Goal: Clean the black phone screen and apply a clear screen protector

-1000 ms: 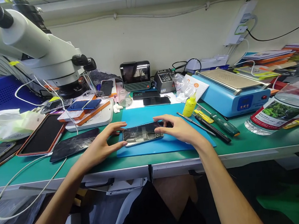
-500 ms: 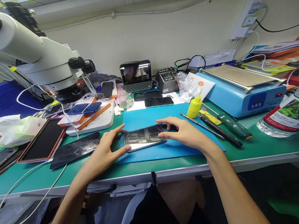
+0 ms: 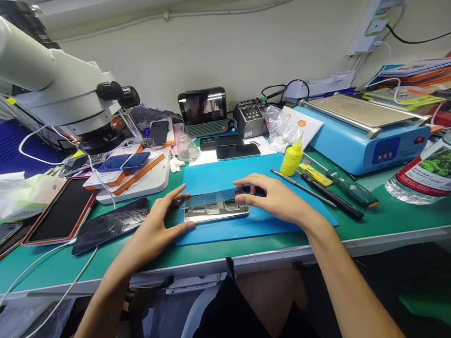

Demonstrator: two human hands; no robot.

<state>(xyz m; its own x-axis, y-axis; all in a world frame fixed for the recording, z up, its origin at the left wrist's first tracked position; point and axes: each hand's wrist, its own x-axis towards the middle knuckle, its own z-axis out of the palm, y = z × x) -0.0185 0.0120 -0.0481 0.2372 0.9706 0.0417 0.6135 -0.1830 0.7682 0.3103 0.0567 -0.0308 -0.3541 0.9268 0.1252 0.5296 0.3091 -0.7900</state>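
A smartphone (image 3: 215,207) with a glossy, reflective face lies on the blue mat (image 3: 226,174) in front of me. My left hand (image 3: 165,217) grips its left end, thumb at the near corner and fingers at the far one. At the other end, my right hand (image 3: 268,194) has thumb and fingers around the right edge; some of those fingertips are hidden. To the left of my left hand is a dark phone (image 3: 109,226) with a cracked-looking screen. Right of my right hand lie a metal pen-like tool (image 3: 304,186) and a yellow dropper bottle (image 3: 292,159).
A microscope (image 3: 61,93) rises at the left above stacked boxes and phones. Behind the mat are two phones, a glass jar (image 3: 187,148) and a small screen (image 3: 203,111). A blue heating plate machine (image 3: 365,133), a green-handled screwdriver (image 3: 352,187) and a bottle (image 3: 434,170) stand right.
The smartphone has turned slightly, so its long edges lie more level. Both hands keep their places at its ends. The whole view has shifted a little.
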